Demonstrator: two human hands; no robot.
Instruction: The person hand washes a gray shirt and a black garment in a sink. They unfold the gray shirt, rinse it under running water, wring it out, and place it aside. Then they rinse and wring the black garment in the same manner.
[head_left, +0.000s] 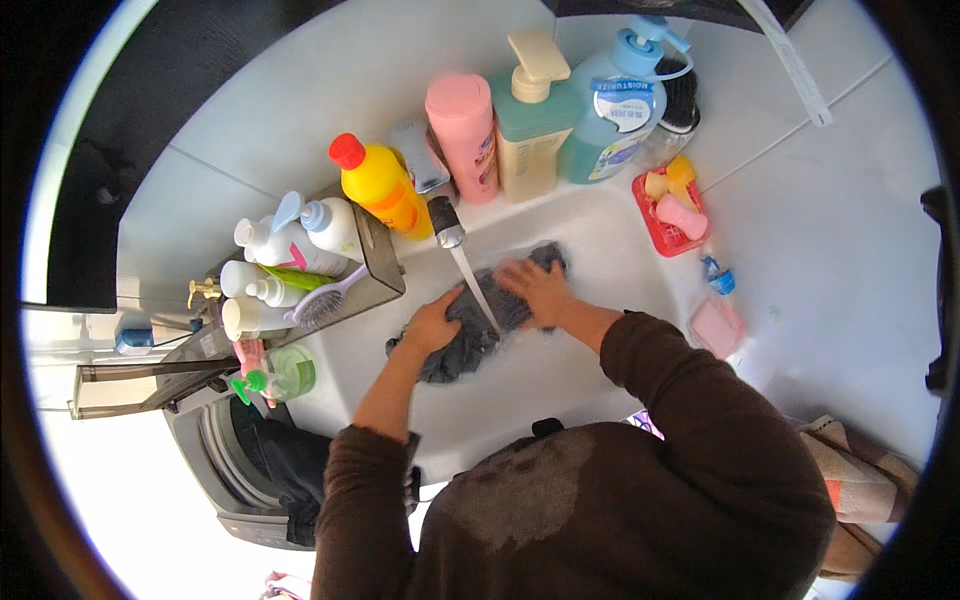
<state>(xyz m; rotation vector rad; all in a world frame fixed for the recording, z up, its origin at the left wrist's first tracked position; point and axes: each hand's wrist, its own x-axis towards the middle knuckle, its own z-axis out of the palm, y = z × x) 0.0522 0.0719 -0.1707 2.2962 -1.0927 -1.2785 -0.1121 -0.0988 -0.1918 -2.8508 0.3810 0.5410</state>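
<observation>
A wet dark grey cloth (474, 341) lies bunched in a white sink basin (600, 375). Water runs onto its middle from a faucet (448, 225) at the back. On the cloth's left part rests my left hand (433, 324), thumb and forefinger apart; whether the fingers grip the fabric is hard to tell. My right hand (534, 289), slightly blurred, lies spread over the right part of the cloth, fingers apart and touching it.
Along the back rim stand a yellow bottle (386, 187), a pink bottle (465, 139) and pump bottles (534, 127). A caddy (382, 259) with several bottles and a hairbrush (322, 304) is at left. A red soap basket (671, 217) sits right; a washing machine (225, 450) stands lower left.
</observation>
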